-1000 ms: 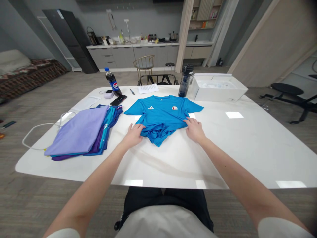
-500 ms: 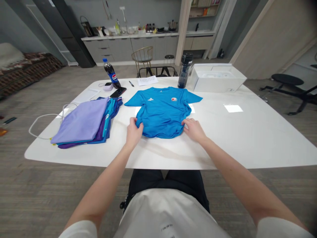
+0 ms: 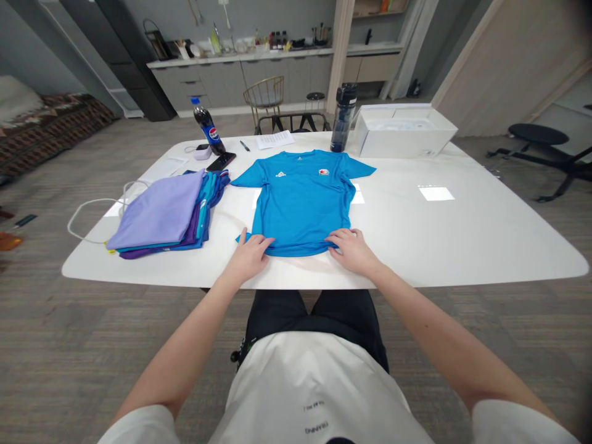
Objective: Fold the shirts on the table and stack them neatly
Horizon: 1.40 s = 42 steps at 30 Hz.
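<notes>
A blue short-sleeved T-shirt (image 3: 305,206) lies front up on the white table, collar facing away from me, with small emblems on its chest. My left hand (image 3: 251,254) rests palm down on the shirt's lower left corner, fingers spread over the hem. A small tip of blue cloth pokes out to the left of that hand. At the lower right corner, my right hand (image 3: 354,250) presses on the hem with its fingers stretched out. The undersides of both hands are hidden. Left of the shirt is a stack of folded clothes (image 3: 160,209), a lavender piece on top.
On the white table (image 3: 444,240) stand a cola bottle (image 3: 208,128), a dark water bottle (image 3: 343,120) and a white box (image 3: 404,132). A phone (image 3: 222,161), a pen (image 3: 245,145) and a printed sheet (image 3: 274,139) lie at the back. A white cable (image 3: 87,203) loops off the left edge.
The shirt's lower part has been spread flatter and its sides straightened. Both hands have shifted from the sides onto the bottom hem, fingers now laid out. The view has tilted slightly down.
</notes>
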Available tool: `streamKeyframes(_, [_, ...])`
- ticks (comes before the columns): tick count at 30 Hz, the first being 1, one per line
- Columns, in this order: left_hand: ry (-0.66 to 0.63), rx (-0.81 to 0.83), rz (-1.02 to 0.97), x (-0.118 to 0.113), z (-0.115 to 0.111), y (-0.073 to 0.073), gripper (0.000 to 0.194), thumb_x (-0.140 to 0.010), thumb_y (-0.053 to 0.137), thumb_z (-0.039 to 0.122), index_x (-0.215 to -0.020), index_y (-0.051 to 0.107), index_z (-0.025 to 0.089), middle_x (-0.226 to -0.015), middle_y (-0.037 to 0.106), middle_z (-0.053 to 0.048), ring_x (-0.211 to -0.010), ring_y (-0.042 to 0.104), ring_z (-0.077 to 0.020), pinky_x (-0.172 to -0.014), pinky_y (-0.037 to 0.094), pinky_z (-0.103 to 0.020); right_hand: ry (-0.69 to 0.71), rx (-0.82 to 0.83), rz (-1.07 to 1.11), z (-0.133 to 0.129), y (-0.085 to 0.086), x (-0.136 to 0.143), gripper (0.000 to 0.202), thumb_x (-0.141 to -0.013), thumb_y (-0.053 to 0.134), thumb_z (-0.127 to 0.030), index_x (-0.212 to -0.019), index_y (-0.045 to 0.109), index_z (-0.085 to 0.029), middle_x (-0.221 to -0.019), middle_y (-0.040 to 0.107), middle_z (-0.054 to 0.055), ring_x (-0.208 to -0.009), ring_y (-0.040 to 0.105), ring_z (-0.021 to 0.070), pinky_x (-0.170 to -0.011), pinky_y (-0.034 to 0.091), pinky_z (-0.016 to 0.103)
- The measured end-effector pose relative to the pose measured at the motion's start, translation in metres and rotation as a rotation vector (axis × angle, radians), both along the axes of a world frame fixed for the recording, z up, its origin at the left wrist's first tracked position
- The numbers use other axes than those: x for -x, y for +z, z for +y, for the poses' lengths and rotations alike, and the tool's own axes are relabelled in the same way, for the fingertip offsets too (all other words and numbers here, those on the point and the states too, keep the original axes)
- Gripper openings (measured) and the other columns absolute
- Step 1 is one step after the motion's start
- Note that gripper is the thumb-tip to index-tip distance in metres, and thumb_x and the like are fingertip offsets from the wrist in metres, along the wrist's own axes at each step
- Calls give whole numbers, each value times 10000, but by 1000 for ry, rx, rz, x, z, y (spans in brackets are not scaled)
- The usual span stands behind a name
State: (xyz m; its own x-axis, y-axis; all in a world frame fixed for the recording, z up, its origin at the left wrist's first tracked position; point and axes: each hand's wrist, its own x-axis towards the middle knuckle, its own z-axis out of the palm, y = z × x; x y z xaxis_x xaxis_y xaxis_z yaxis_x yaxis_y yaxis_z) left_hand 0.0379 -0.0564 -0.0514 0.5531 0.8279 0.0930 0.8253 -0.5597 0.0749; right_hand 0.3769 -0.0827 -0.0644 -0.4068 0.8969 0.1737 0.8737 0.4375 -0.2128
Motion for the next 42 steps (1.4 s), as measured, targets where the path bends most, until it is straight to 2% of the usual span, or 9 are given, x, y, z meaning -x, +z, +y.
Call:
streamKeyframes(3, [-83,9,31,4,-3,6,380,-866,490,93,-1180,671,209,-1027,684,-83,-1067,644,-259,-1172,361,-511,-6,-111,-32,-10,-1,-11,203,-1008,473,-239,-1031,671,-199,-1132,715,102,-1068,592,248,-1012,277,441])
streamKeyframes(6, [-94,-1,5,12,-15,10,313,-939,460,128,-1160,663,217,-1009,660,-75,-961,658,-223,-911,532,-361,-20,-248,-19,-26,-3,-24,209,-1025,427,-188,-1024,636,-187,-1079,721,96,-1012,602,231,-982,287,405])
streamKeyframes(11, [9,-116,-122,18,-26,5,301,-1053,376,286,-1162,647,212,-1094,657,-96,-983,653,-220,-867,523,-347,-119,-332,-59,-45,-8,-27,225,-1037,418,-196,-1087,636,-170,-969,725,104,-948,590,257,-942,294,406])
streamKeyframes(15, [20,-27,-134,19,-26,3,315,-1052,386,335,-1089,669,203,-1024,692,-91,-975,664,-242,-915,521,-391,-77,-252,-116,-53,-6,-25,225,-1040,472,-305,-1020,662,-187,-938,721,94,-925,584,258,-966,286,434])
streamKeyframes(21, [-53,97,-131,38,-41,-8,471,-979,506,435,-1378,590,199,-1429,575,-123,-1278,575,-292,-1082,478,-430,-112,-109,-50,-63,-7,-40,203,-975,500,-227,-1134,622,-203,-1222,688,107,-1110,570,272,-891,358,386])
streamKeyframes(27, [73,43,-4,55,-44,-11,393,-930,422,164,-1211,689,227,-1197,696,-94,-1122,640,-254,-955,538,-384,-162,-120,-125,-62,-12,-48,253,-972,454,-189,-1137,646,-179,-1065,699,127,-1005,600,292,-842,399,395])
streamKeyframes(33, [159,-97,-116,56,-51,7,367,-963,371,201,-1164,678,214,-1116,702,-90,-1066,651,-235,-934,514,-349,-258,-257,100,-73,1,-60,251,-907,497,-165,-1095,661,-187,-885,695,79,-839,627,260,-827,438,376])
streamKeyframes(37, [119,-11,39,51,-63,19,258,-920,448,220,-906,704,245,-922,721,-54,-876,673,-235,-794,502,-337,-156,-105,45,-93,15,-72,159,-932,546,-252,-983,693,-219,-638,611,7,-667,593,227,-763,435,361])
streamKeyframes(42, [50,-8,-38,33,-77,12,289,-983,469,374,-1121,679,233,-1079,700,-75,-979,657,-250,-842,505,-362,-95,-62,82,-110,9,-77,198,-959,565,-371,-1036,681,-230,-1136,696,103,-1060,636,279,-906,470,406])
